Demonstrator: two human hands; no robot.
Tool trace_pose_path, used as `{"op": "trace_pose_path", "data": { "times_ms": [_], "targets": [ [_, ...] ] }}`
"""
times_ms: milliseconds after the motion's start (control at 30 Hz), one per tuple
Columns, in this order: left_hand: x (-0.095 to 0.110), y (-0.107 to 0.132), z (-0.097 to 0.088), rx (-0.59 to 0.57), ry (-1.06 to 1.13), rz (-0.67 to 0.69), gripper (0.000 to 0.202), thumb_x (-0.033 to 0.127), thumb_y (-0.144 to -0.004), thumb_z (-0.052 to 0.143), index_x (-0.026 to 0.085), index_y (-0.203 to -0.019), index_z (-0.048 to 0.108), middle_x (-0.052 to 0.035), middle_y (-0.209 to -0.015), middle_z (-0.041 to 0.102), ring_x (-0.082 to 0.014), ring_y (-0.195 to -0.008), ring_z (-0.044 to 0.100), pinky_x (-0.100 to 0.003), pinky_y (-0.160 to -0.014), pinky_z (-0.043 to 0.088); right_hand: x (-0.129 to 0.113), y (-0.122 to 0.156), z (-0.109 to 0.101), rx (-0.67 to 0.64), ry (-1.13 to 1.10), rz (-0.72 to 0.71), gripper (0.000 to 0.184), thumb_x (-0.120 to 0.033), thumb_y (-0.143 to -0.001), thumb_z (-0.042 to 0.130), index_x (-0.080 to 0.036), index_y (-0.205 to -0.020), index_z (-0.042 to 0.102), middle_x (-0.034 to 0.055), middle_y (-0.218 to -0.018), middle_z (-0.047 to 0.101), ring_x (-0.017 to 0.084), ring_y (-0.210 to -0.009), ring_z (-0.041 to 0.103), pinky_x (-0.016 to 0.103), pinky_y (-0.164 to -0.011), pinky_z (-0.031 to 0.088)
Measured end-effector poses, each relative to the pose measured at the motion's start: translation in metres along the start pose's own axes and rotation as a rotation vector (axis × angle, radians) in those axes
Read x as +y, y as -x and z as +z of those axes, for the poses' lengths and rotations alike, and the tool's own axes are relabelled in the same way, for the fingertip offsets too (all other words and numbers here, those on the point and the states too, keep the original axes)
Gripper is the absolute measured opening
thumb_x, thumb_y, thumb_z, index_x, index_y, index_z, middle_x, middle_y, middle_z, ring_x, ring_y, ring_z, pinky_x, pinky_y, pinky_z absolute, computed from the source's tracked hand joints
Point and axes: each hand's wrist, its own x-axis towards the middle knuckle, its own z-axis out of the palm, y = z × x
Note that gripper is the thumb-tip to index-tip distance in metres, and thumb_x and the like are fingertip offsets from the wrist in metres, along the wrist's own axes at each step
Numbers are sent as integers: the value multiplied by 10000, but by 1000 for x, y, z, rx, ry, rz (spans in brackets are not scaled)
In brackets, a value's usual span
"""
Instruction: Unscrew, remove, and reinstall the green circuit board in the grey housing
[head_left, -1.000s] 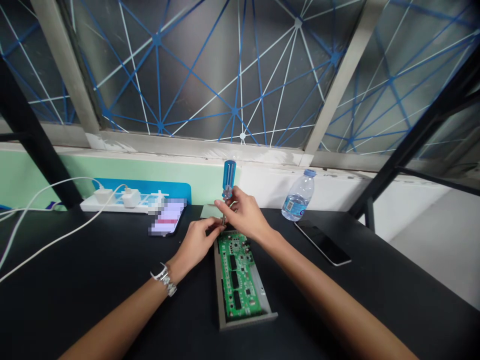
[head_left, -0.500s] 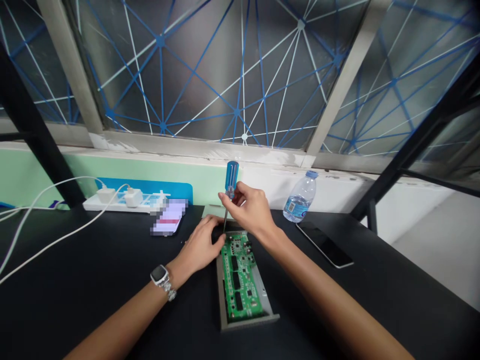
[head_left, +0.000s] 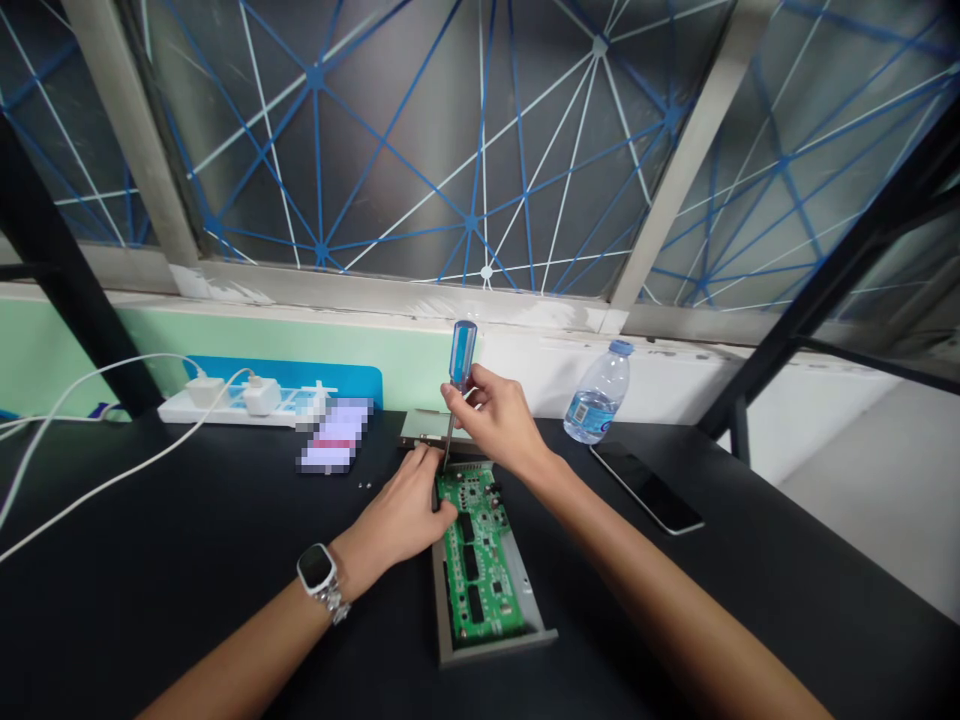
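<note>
A window (head_left: 397, 150) with blue and white lines fills the upper frame; a black table (head_left: 645, 620) spans the lower. At lower centre, a metal tray (head_left: 444, 610) bears the green circuit board (head_left: 491, 560), lengthwise. At left, a power strip (head_left: 177, 409) trails white cables (head_left: 112, 490) towards the left edge. The right hand (head_left: 502, 415), at centre, closes on a screwdriver (head_left: 463, 350), its shaft slanting down to the board's upper left corner. The left hand (head_left: 401, 510) rests against the tray, covering part of its left side; whether its fingers pinch anything cannot be told. A pale plate (head_left: 426, 425) lies behind, partly hidden by the hands. Right of centre stand a bottle (head_left: 598, 400) and, just before it, a dark phone (head_left: 649, 488) lying flat; a lit phone (head_left: 337, 435) lies near the strip. Smallest: a watch (head_left: 316, 567) on the left wrist and two shiny bits (head_left: 364, 485) beside the left hand.
</note>
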Motion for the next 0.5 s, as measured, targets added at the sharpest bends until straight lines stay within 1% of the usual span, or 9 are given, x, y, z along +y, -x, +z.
{"op": "trace_pose_path", "data": {
  "times_ms": [100,200,267,333,433,500],
  "targets": [
    [3,0,-3,10,16,10,372,178,-796,559,186,-1165,515,-130,-1181,558,-315,-1177,532,-472,-1014,439,3,-1,0,-82,-120,44,267,-444,-915,534,-186,-853,561,0,-644,615,144,-553,621,239,-511,459],
    [2,-4,-5,61,95,31,347,285,-899,521,194,-1234,513,-132,-1233,578,-305,-1212,527,-472,-1046,416,4,-4,-3,-186,-289,68,292,-461,-910,551,-170,-887,570,32,-774,661,136,-589,648,239,-522,514],
    [0,-9,-6,97,197,43,346,309,-952,461,206,-1280,506,-119,-1264,599,-276,-1206,554,-437,-1049,420,3,-6,-7,-273,-382,86,296,-452,-911,554,-157,-918,581,46,-837,669,127,-610,645,233,-518,534],
    [-3,-14,-7,109,307,58,352,302,-975,433,219,-1308,512,-100,-1276,623,-249,-1162,599,-392,-1032,439,1,-8,-11,-343,-438,102,287,-426,-916,554,-146,-967,595,54,-869,667,118,-621,635,225,-511,541],
    [-5,-20,-9,84,422,67,333,289,-979,438,212,-1268,584,-79,-1214,681,-235,-1069,656,-354,-986,471,-2,-9,-16,-377,-484,120,286,-390,-931,530,-140,-1051,601,55,-883,663,102,-607,614,213,-506,534],
    [-5,-22,-11,73,467,63,311,280,-976,446,194,-1204,641,-73,-1161,712,-234,-1034,671,-337,-956,484,-1,-8,-15,-362,-476,130,300,-389,-926,535,-146,-1090,596,58,-890,667,107,-614,619,214,-504,530]
  ]
}}
